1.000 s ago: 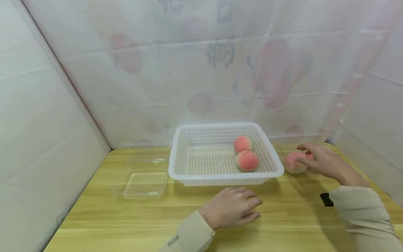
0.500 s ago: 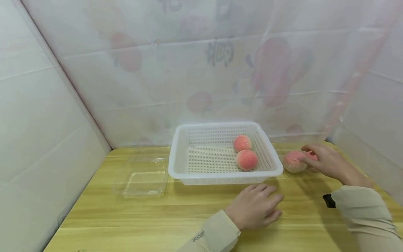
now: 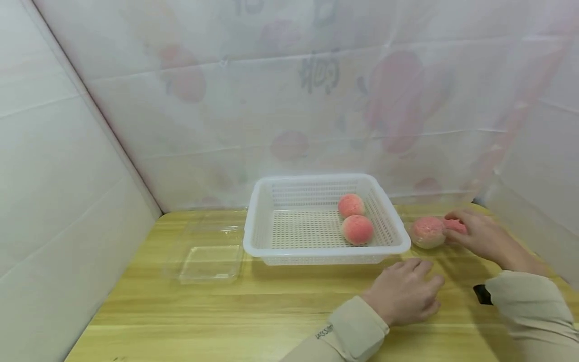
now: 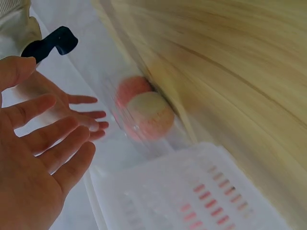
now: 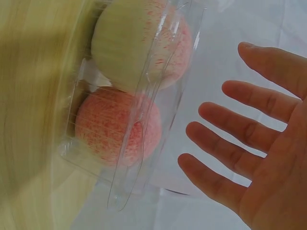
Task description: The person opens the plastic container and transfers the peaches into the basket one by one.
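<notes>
The left hand (image 3: 404,292) has swung rightward, near the closest corner of the basket (image 3: 327,254); the right hand (image 3: 484,237) has edged right (both empty, fingers spread), beside two peaches (image 5: 117,127) in the clear box (image 5: 123,189), right.

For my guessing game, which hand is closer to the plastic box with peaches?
Right. The right hand hovers over that clear plastic box; the left hand is farther, in front of it.

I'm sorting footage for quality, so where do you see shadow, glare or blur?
Head view: soft shadow on the wood-grain table beside the right sleeve; left wrist view: peaches and white plastic basket look blurry; right wrist view: bright glare streaks along the clear plastic clamshell.
</notes>
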Demonstrator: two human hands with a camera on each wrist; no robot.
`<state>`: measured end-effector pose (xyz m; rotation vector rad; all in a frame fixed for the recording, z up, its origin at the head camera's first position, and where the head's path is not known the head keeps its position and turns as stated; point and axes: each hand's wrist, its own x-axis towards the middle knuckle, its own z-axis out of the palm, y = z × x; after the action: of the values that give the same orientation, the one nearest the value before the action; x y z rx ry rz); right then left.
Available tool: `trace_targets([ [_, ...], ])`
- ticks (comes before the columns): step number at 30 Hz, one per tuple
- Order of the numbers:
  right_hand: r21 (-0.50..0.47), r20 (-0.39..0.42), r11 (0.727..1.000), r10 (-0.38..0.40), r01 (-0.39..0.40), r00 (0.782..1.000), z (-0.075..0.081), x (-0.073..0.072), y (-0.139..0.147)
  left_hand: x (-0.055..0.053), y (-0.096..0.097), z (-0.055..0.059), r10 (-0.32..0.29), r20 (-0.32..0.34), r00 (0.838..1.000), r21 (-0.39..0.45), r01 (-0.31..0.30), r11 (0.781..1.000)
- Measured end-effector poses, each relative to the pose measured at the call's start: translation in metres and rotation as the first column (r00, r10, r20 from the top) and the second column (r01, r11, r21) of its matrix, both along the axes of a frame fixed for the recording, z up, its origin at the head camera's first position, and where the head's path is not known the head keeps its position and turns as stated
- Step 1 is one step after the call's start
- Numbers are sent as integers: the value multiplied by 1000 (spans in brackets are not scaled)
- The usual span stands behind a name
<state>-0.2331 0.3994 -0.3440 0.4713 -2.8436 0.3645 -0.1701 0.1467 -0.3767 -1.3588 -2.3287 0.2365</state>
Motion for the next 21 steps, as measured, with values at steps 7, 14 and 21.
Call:
trace_targets([
  [7,-8,-83,1000,-4,3,997,-8,1,6,2,30,6,73,73,995,-43,-70,997],
  [14,13,-51,999,-30,31,998,-11,4,18,-6,53,3,133,164,978,-56,-125,990],
  [21,22,-32,999,-35,36,999,-15,5,24,-15,65,-4,200,215,956,-136,-173,975],
])
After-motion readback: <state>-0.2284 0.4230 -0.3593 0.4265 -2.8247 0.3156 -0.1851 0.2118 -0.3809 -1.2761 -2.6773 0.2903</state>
